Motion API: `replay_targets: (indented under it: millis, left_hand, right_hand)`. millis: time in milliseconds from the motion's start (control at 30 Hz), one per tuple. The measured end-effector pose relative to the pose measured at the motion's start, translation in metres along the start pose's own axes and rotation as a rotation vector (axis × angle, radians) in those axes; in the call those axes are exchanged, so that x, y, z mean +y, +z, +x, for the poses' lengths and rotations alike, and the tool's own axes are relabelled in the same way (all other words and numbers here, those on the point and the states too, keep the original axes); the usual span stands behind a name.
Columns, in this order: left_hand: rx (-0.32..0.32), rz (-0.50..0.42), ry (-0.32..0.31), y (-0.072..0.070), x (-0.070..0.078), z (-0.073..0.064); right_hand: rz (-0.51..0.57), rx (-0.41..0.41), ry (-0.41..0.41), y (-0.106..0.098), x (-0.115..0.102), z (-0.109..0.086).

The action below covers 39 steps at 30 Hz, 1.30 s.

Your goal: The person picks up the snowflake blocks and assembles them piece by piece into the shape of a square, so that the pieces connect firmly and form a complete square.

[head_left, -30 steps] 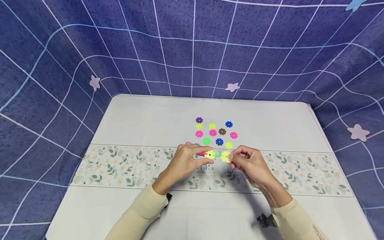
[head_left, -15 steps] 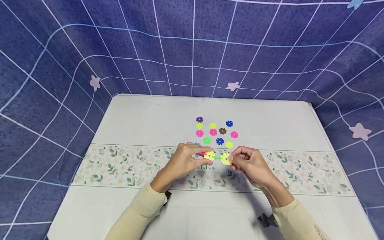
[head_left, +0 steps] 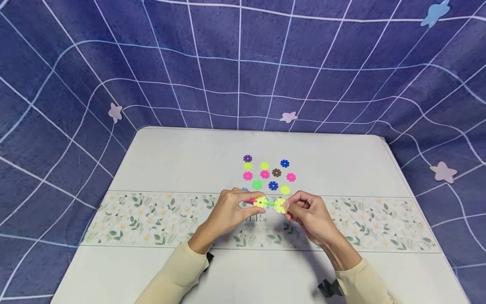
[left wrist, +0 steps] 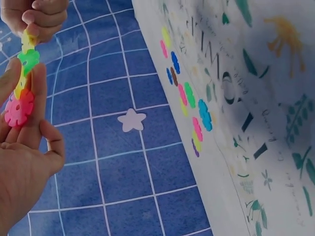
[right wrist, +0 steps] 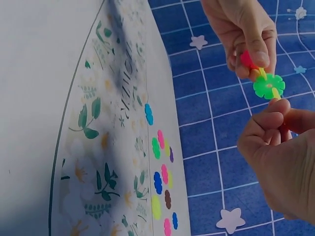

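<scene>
A short chain of slotted plastic snowflake discs is held between both hands above the table. At its left end my left hand pinches the pink disc and the yellow disc joined to it, between thumb and fingers. A green disc, seen edge-on from the head, links that one to a second yellow disc. My right hand pinches this second yellow disc by its right edge, with thumb and fingertips covering part of it.
Loose snowflake discs lie flat just beyond the hands, among them a purple disc, a brown disc and a green disc. The white table cover has a floral band. A blue gridded curtain surrounds the table's back and sides.
The head view has tilted up a little, so everything sits lower in it. Both hands keep their grip on the chain, which has moved only slightly.
</scene>
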<state>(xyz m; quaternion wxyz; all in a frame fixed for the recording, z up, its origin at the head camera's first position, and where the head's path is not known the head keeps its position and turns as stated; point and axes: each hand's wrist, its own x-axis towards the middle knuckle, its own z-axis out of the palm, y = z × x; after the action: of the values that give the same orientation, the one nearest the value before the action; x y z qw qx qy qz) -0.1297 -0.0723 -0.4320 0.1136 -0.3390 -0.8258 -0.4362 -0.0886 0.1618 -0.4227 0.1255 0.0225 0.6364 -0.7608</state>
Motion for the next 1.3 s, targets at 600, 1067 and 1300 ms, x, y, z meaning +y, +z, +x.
replay_targets:
  millis: [600, 1067, 1300]
  left_hand:
    - [0.038, 0.003, 0.015, 0.007, 0.000, -0.006]
    - [-0.131, 0.008, -0.073, 0.006, 0.004, 0.000]
    - [-0.118, -0.016, -0.060, 0.005, 0.001, -0.009]
  right_hand:
    - [0.079, 0.107, 0.004, 0.011, 0.008, -0.001]
    - [0.058, -0.036, 0.088, 0.015, 0.008, 0.002]
    - [0.108, -0.060, 0.156, 0.024, 0.014, 0.003]
